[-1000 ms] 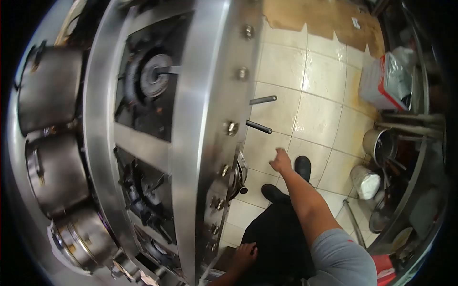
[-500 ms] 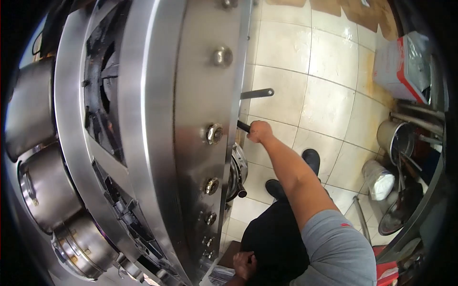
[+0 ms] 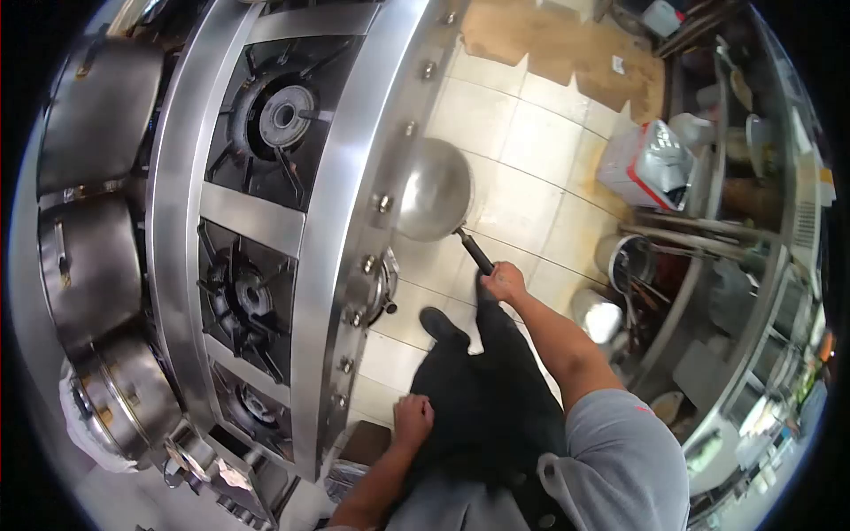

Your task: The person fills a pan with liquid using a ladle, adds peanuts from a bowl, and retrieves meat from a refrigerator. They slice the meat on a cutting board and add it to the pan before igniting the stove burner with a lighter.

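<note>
One pan, apparently mid-carry, needs our closed right hand steady on its handle beside the stove's front edge; our curled left hand seems empty.

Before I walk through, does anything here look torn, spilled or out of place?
Two things: the cardboard at the top of the view has a ragged edge, as if torn, and brownish staining marks the pale tiles beside the red-and-white box. I can't tell whether the staining is wet.

Floor opens right of the wok; the stove blocks left.
</note>
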{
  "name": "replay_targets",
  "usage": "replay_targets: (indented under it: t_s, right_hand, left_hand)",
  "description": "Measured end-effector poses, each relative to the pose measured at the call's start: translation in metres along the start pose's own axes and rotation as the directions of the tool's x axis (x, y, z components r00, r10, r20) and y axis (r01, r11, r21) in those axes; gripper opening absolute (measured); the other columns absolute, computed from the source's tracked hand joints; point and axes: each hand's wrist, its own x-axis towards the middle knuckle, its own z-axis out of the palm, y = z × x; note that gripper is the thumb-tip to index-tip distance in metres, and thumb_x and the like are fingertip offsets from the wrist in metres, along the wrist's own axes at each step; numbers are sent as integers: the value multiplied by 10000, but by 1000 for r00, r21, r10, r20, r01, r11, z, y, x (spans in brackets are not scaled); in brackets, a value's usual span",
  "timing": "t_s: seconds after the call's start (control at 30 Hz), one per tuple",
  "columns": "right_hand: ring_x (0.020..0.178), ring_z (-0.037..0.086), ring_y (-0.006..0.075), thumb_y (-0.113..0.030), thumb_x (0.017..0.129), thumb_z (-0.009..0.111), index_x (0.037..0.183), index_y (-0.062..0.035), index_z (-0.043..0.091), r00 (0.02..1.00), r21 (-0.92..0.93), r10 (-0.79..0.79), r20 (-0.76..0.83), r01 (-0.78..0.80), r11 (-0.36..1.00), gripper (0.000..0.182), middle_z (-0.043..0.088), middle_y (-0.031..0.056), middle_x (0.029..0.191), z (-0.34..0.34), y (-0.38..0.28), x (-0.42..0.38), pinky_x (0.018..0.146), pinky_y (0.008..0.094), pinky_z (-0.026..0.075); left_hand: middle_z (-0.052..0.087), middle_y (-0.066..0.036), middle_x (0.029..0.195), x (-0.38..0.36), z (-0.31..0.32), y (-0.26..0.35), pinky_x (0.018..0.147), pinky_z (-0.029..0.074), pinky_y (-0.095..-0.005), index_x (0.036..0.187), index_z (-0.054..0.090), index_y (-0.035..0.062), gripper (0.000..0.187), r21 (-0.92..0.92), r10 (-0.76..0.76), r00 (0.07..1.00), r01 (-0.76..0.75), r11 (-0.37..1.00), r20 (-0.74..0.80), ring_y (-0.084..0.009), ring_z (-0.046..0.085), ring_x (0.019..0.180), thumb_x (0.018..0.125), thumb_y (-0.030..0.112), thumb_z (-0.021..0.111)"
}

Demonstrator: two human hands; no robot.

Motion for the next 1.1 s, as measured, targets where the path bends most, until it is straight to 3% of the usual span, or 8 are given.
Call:
replay_targets:
  t_s: [0.1,0.2,0.33,0.43,0.63,0.83,1.0,1.1]
  right_hand:
    - [720,642,389,-328,690,626,696,34,649,991,11,133,6,-133,991,363,645,236,732,-43,39,-106,683,430,513]
    - [507,564,224,-266,682,751,653,-1,603,985,279,169,19,-168,945,305,577,94,551,-65,45,-167,506,364,455]
    - [461,416,130,-184,796,709,633,-114,484,899,877,35,436,-433,209,287,421,-12,523,-100,-8,-223,463,303,389]
    - [500,387,120,-169,809,628,607,-133,454,811,799,-393,434,-548,-248,269,438,-16,555,-96,-34,-242,520,289,355]
    - [524,388,120,-120,794,569,626,-128,438,800,894,-514,308,-428,-131,213,411,-26,558,-53,-90,-303,527,292,368]
    - [446,441,156,-67,719,606,688,-97,439,833,933,-488,262,-90,347,173,477,47,543,-23,-145,-439,454,310,398]
    - [493,522,136,-53,707,675,726,1,549,915,654,-396,77,253,713,139,540,56,599,29,-229,-506,452,284,414]
    - [528,526,127,-127,766,643,724,2,587,843,366,-536,45,485,794,147,553,22,614,65,-247,-476,472,288,394]
  left_hand:
    - [587,-99,833,-6,-35,25,756,423,-437,845,606,86,85,-68,44,996,-49,996,-73,-301,551,835,766,112,622]
    - [604,-98,834,-12,-53,26,754,457,-409,880,613,70,124,-107,74,997,-77,991,-39,-290,574,819,771,124,635]
    - [639,-107,834,-21,-65,14,726,510,-357,972,613,56,238,-268,-49,976,107,958,212,-257,632,798,798,213,656]
    - [652,-101,856,-29,-76,7,751,503,-350,983,616,67,252,-332,-97,962,181,926,254,-236,638,832,802,237,659]
    - [671,-107,909,-77,-64,-48,766,496,-312,996,622,25,270,-546,-37,992,98,832,121,-199,641,843,823,227,667]
    - [668,-109,964,-155,-162,-12,811,475,-309,1027,646,2,450,-748,153,967,53,661,203,-164,608,898,871,425,637]
    - [578,-38,1008,-151,-186,23,785,474,-285,1267,443,-7,521,-981,314,943,-150,120,-106,-109,548,907,911,330,619]
    - [581,-19,851,-141,-210,19,628,432,-238,1092,507,11,308,-950,123,975,-212,228,-187,-95,540,721,884,190,646]
